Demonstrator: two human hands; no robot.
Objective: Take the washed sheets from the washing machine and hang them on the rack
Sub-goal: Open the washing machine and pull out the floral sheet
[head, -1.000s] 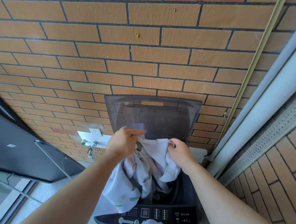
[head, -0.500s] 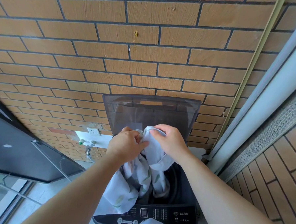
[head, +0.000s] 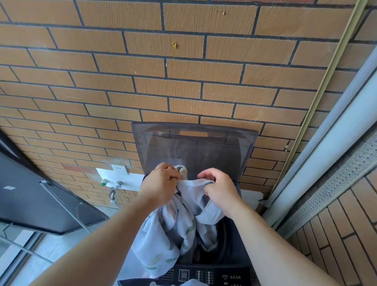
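Note:
A white sheet [head: 169, 236] with a green leaf print hangs out of the dark top-loading washing machine [head: 230, 276], whose smoked lid [head: 194, 147] stands open against the brick wall. My left hand [head: 160, 184] grips a bunched top part of the sheet above the drum. My right hand [head: 219, 189] holds a fold of the same sheet just to the right. The sheet's lower part drapes over the machine's left front edge; the rest lies down in the drum. No rack is in view.
A brick wall [head: 186, 77] rises behind the machine. A tap [head: 113, 187] and a socket [head: 119, 169] sit on the wall to the left. A dark open window panel [head: 27, 197] juts in at left. A white pipe [head: 336, 133] runs up at right.
My hands came together on the sheet's top, then my right hand slid right along the fabric. The sheet sits slightly higher out of the drum.

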